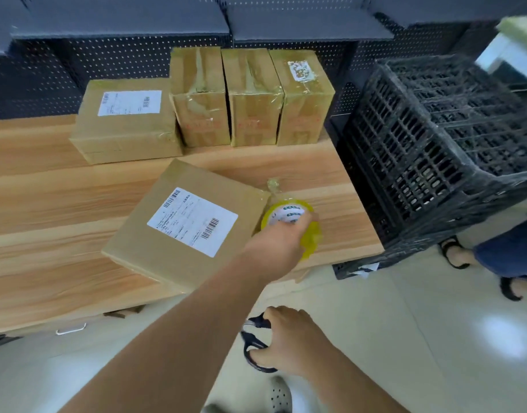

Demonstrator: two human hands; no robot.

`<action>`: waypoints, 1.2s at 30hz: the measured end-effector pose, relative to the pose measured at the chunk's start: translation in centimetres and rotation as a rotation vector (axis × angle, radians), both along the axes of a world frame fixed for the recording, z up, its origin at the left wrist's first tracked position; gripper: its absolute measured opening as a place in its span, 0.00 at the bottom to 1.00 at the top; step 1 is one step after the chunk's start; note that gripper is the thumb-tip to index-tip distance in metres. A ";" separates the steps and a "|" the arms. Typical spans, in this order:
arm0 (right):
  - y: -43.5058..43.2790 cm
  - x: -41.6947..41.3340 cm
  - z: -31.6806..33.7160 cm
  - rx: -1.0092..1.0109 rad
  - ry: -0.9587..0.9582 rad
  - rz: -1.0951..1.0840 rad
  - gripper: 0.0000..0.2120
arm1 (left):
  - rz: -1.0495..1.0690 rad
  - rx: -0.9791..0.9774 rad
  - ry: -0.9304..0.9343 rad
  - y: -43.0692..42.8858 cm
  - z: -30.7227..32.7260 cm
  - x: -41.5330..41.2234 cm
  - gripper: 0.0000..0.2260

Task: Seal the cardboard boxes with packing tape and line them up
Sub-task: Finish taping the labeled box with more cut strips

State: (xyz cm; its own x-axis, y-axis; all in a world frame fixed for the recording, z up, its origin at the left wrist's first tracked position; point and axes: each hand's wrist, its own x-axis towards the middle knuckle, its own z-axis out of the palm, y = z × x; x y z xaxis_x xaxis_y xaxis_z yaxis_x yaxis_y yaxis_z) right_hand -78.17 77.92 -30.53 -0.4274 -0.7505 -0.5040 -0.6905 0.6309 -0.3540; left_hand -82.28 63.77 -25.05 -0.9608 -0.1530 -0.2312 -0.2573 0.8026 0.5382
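1. At the back left of the counter point(47, 204) lies a flat labelled box point(125, 120), label up. Glossy tape shows at its front right corner, so it looks sealed. It touches the row beside it.
2. Along the back edge stand three upright boxes point(253, 96), side by side and touching, with tape strips across their tops. I judge these four sealed and lined up.
3. Toward the front edge lies the near box point(187, 225), label up and turned at an angle to the others. It appears to be the one in hand, and it is not yet in the line.
4. Just right of it, near the front right corner, the left hand point(281, 242) grips the yellow tape roll point(289, 217), fingers curled over it. A crumpled strand of tape point(272, 186) rises from the roll by the box's right corner, uncut as far as I can tell.
5. Below the front edge, off the counter, the right hand point(289, 341) holds black scissors point(256, 344), fingers curled at the handles. Cutting the strand looks like the step left, then squaring the box into the row.
6. Off the right edge stand black plastic crates point(435, 150); I cannot tell whether more boxes wait there.
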 end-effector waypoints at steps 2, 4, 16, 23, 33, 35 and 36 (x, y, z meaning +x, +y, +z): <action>0.2 0.2 -0.6 -0.055 0.003 -0.045 0.24 | -0.080 -0.165 -0.104 0.5 -1.9 -2.0 0.28; 0.4 0.2 -1.2 -0.072 -0.004 -0.067 0.23 | -0.124 -0.284 -0.177 0.7 -3.3 -3.4 0.28; 0.3 -1.2 0.0 -0.052 -0.070 -0.100 0.23 | 0.134 -0.206 0.125 -6.4 -2.6 2.1 0.28; -1.5 -1.8 1.4 -0.027 -0.145 -0.123 0.26 | 0.372 -0.364 -0.249 -10.5 -4.6 7.5 0.38; -3.9 -1.8 2.4 0.221 -0.208 -0.087 0.30 | 0.433 -0.379 -0.204 -15.0 -5.2 6.6 0.39; -2.7 -1.3 1.9 0.291 -0.194 -0.020 0.32 | 0.424 -0.374 -0.205 -16.1 -5.2 6.4 0.40; -1.9 -1.0 1.6 0.297 -0.223 -0.052 0.32 | 0.421 -0.358 -0.199 -16.6 -5.1 6.4 0.41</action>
